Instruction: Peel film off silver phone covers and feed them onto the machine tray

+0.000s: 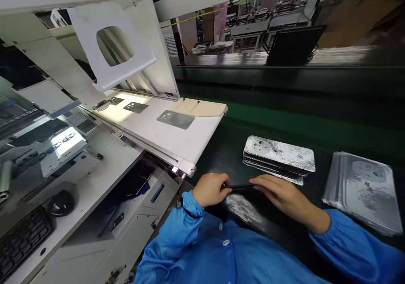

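My left hand and my right hand together hold a thin dark phone back cover edge-on, low over the dark belt. The left hand's fingers curl round its left end; the right hand's fingers pinch its right end. Just beyond my hands lies a stack of grey phone back covers with camera holes. A second stack in clear film lies to the right of my right arm. Blue sleeves cover both forearms.
A white conveyor at left carries several dark covers out of a white machine. A keyboard and a mouse sit lower left. A green strip and black monitor lie beyond the belt.
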Available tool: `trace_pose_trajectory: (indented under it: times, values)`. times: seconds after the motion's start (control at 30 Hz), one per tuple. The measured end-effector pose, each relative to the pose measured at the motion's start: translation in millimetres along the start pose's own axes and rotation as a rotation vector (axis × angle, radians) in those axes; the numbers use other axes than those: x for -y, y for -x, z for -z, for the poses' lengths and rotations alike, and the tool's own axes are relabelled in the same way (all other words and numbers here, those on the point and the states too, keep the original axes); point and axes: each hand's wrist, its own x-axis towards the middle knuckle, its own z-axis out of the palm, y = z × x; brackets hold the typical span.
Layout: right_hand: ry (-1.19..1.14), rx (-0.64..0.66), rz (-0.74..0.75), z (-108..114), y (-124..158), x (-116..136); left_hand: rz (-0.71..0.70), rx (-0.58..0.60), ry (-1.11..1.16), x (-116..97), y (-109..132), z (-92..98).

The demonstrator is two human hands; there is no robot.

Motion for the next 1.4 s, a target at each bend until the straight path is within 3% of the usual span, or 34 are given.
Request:
trace_pose_trajectory:
  times: [0.13, 0.2, 0.3, 0.4, 0.43, 0.5, 0.57, 0.63, 0.73, 0.87, 1.0, 1.1, 1.2, 1.3, 1.4]
  values:
    - [0.007, -0.067, -0.120, -28, 22, -6, -0.072, -0.055, 0.007, 12, -7, -20.9]
    - [-0.025, -0.032, -0.124, -27, 22, -5, -0.170, -0.141, 0.117, 18, -10, -29.7]
    - [-0.060, -0.081, -0.268, 4, 14, -12, -0.262, -0.457, 0.374, 24, -11, -36.7]
    - [-0.058, -0.253, -0.660, 55, 0, -40, -0.219, -0.702, 0.653, 27, -12, -43.0]
    - [-0.097, -0.274, -0.779, 70, -6, -52, -0.197, -0.712, 0.723, 27, -14, -46.2]
    - [-0.178, -0.155, -0.954, 91, -17, -76, -0.177, -0.663, 0.812, 28, -20, -54.6]
    - [-0.025, -0.009, -0.999, 98, -27, -92, -0.169, -0.571, 0.843, 28, -26, -64.2]
    - [0.218, 0.055, -0.949, 94, -31, -99, -0.159, -0.498, 0.846, 29, -30, -72.6]
    - [0.416, 0.033, -0.757, 81, -29, -99, -0.148, -0.453, 0.832, 31, -34, -79.5]
    - [0.391, 0.196, -0.508, 65, -23, -95, -0.147, -0.475, 0.817, 34, -35, -81.7]
    - [0.344, 0.290, -0.442, 59, -29, -83, -0.141, -0.493, 0.809, 36, -34, -84.8]
    - [0.332, 0.266, -0.421, 67, -29, -76, -0.125, -0.506, 0.799, 36, -32, -87.5]
    - [0.379, 0.049, -0.501, 93, -8, -77, -0.121, -0.504, 0.793, 37, -31, -88.5]
    - [0.600, -0.267, -0.895, 123, 38, -81, -0.136, -0.502, 0.788, 38, -30, -88.5]
    - [0.737, -0.286, -1.199, 131, 88, -85, -0.148, -0.507, 0.782, 39, -30, -88.5]
